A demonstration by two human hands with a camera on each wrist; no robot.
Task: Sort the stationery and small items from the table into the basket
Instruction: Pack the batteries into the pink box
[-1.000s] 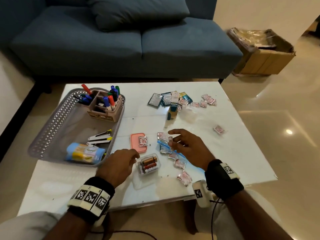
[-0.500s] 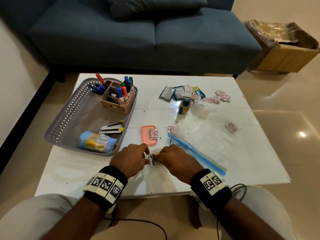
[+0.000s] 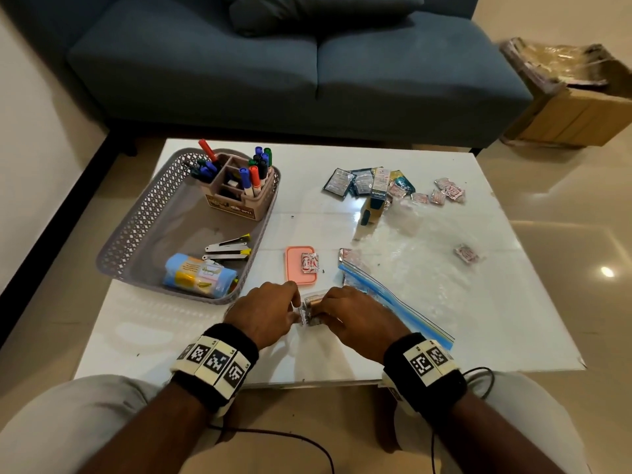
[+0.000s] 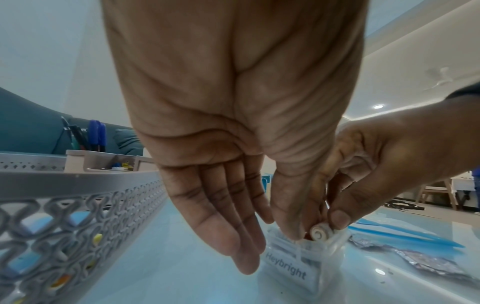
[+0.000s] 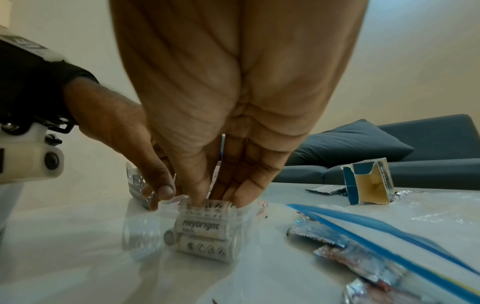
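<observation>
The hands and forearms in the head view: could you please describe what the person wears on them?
The left hand and right hand are bare. Each wrist carries a black band with white square-patterned marker tiles. A thin black cable loops from the right band. No sleeves cover the forearms.

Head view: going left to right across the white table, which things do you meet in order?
grey basket → pink lid → blue-and-yellow carton → lone foil sachet. The hands, the battery box, the zip bag and the packet heap overlap these in the order, so they are left out.
</observation>
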